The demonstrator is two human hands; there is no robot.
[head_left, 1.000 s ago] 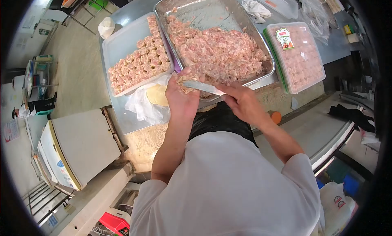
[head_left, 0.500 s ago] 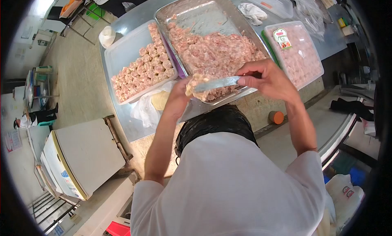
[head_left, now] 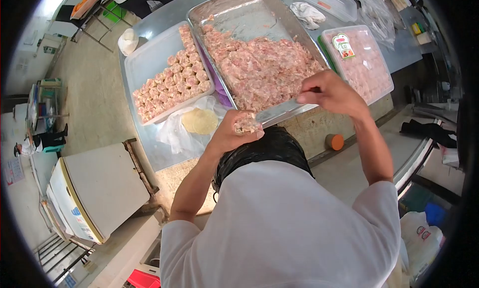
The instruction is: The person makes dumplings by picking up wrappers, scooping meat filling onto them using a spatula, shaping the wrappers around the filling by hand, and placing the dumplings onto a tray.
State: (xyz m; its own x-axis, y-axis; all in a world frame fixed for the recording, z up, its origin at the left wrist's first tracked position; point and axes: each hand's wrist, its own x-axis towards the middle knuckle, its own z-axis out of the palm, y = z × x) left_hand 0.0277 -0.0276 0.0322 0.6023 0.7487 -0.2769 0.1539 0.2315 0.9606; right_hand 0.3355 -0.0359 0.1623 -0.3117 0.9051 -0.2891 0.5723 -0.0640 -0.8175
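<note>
My left hand [head_left: 233, 133] is curled round a wrapper filled with minced meat [head_left: 245, 123], in front of the metal tray's near corner. My right hand [head_left: 333, 93] is closed on the end of a flat metal spatula [head_left: 282, 112], whose blade points left towards the filled wrapper. Behind both hands, the metal tray [head_left: 199, 11] holds a large heap of minced meat [head_left: 264, 68]. Left of it stands a plastic box [head_left: 144, 66] with rows of filled dumplings [head_left: 174, 81]. Round yellowish wrappers [head_left: 200, 121] lie on a white plastic bag [head_left: 174, 133] near my left hand.
On the right is a lidded box [head_left: 366, 71] of dumplings. A white cloth [head_left: 308, 15], a clear lid [head_left: 327, 2] and plastic wrap [head_left: 374, 18] lie at the back. A white bundle [head_left: 128, 41] sits at the left corner. Another person [head_left: 139, 0] is beyond the table.
The spatula has come away from the meat in my left hand. That hand has moved right and down, its fingers now wrapped round the filled wrapper, and the yellowish wrappers show more fully.
</note>
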